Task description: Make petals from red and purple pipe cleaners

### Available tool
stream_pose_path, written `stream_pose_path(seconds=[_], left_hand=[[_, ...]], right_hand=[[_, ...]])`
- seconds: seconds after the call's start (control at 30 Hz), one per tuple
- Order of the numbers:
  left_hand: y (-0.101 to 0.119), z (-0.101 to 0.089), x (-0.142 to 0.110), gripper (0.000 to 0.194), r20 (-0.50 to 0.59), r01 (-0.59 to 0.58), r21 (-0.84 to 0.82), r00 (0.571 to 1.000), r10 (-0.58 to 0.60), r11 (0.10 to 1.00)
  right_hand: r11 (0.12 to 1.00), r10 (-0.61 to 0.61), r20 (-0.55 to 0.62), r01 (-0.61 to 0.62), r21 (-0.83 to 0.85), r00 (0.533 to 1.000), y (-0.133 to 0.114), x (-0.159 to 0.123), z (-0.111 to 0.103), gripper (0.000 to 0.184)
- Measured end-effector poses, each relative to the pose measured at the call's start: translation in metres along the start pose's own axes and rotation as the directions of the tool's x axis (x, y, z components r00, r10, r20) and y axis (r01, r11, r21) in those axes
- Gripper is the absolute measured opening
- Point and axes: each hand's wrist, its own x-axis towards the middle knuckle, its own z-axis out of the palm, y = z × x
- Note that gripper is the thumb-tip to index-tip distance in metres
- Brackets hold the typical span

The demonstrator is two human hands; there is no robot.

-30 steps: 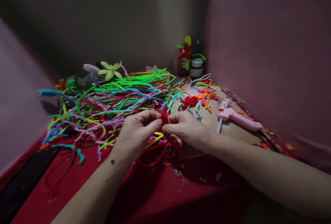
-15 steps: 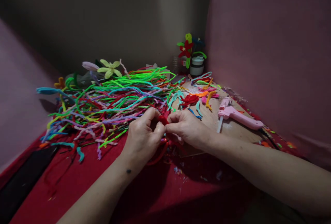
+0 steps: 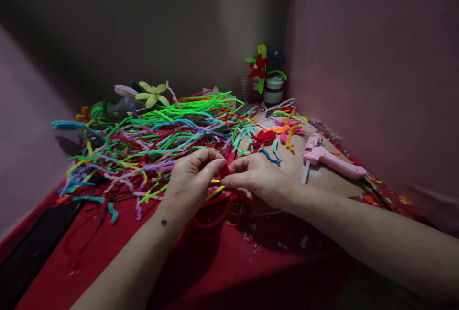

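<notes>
Between my two hands is a red pipe cleaner (image 3: 225, 171), bent into loops that hang below my fingers over the red cloth. My left hand (image 3: 193, 176) pinches its upper part between thumb and forefinger. On the other side, my right hand (image 3: 256, 176) is closed on the same red piece, fingertips almost meeting those of the left. A yellow strip (image 3: 215, 190) shows just under my left fingers; whether it is held or lies behind cannot be made out. The right fingers partly hide the red loops.
A heap of coloured pipe cleaners (image 3: 172, 128) spreads behind my left hand. On a board (image 3: 333, 186) at right lie short bent pieces and a pink glue gun (image 3: 333, 161). Pipe-cleaner flowers (image 3: 258, 66) stand at the back beside a lidded cup (image 3: 274, 91). A black object (image 3: 39, 243) lies at left.
My left hand has shifted slightly left, away from the right fingertips. More of the red loop and a yellow strip now show beneath. My right hand has barely moved.
</notes>
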Motion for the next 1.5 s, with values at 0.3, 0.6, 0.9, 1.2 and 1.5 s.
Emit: stream_pose_path(seconds=[0.3,0.6,0.9,1.2,1.5], left_hand=[[-0.006,0.002,0.001,0.016,-0.105,-0.154,0.204,0.978,0.178,0.967],[-0.009,-0.004,0.007,0.026,0.070,0.096,-0.169,0.994,-0.085,0.981],[0.001,0.003,0.000,0.022,-0.188,-0.043,-0.365,0.982,-0.029,0.930],[-0.009,0.012,0.003,0.021,0.139,0.194,-0.523,0.980,-0.141,0.830],[-0.008,0.011,0.001,0.019,0.145,0.206,-0.474,0.977,-0.155,0.856]], right_hand=[[0.984,-0.009,0.047,0.001,0.178,0.999,0.005,0.002,0.001,0.021],[0.954,-0.014,-0.127,0.051,0.294,0.992,0.009,0.011,-0.006,0.017],[0.864,-0.081,-0.234,0.185,0.469,0.969,0.008,0.015,-0.006,0.019],[0.856,-0.105,-0.145,0.164,0.490,0.984,0.013,0.018,-0.009,0.011],[0.939,-0.251,-0.245,0.297,0.175,0.937,0.007,0.014,-0.010,0.023]])
